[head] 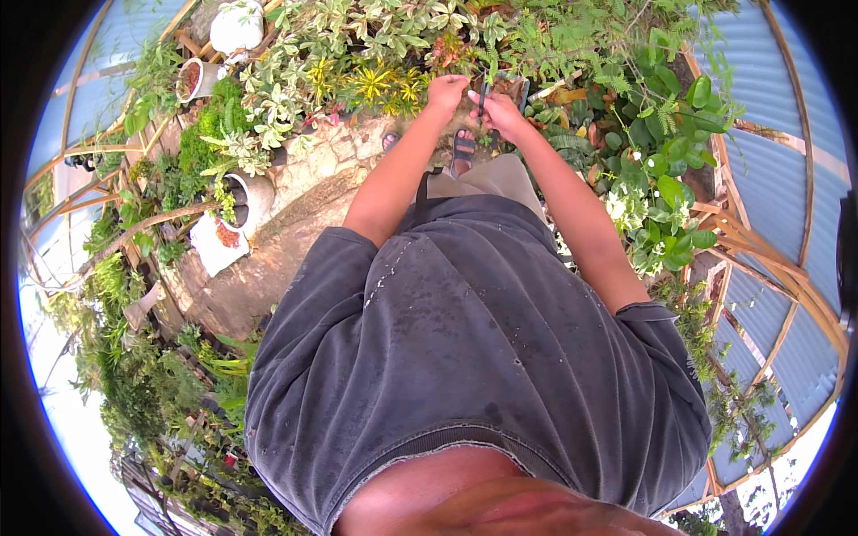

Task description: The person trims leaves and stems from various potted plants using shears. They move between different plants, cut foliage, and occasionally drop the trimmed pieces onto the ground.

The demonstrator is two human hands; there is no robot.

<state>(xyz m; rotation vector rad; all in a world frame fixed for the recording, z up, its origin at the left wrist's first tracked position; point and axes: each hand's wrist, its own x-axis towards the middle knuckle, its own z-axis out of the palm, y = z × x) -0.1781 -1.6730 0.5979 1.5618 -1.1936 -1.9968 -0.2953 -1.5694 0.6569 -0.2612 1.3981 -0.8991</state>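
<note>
My right hand (497,112) grips a slim dark tool, apparently a pair of scissors (483,90), pointing up and away from me. Whether its blades are apart is too small to tell. Close on its left, my left hand (447,92) has thumb and fingers pinched together; anything thin between them cannot be made out. Just beyond both hands are a reddish-leaved plant (450,53) and a yellow-leaved croton (372,82). Feathery green fronds (529,50) hang over the far side of the scissors.
Variegated shrubs (362,27) fill the far side. Broad-leaved plants (663,167) crowd the right, before a blue corrugated sheet wall (764,80) with wooden framing. On the left, a white pot (258,201) and a white sack (218,244) border the stone path (322,167).
</note>
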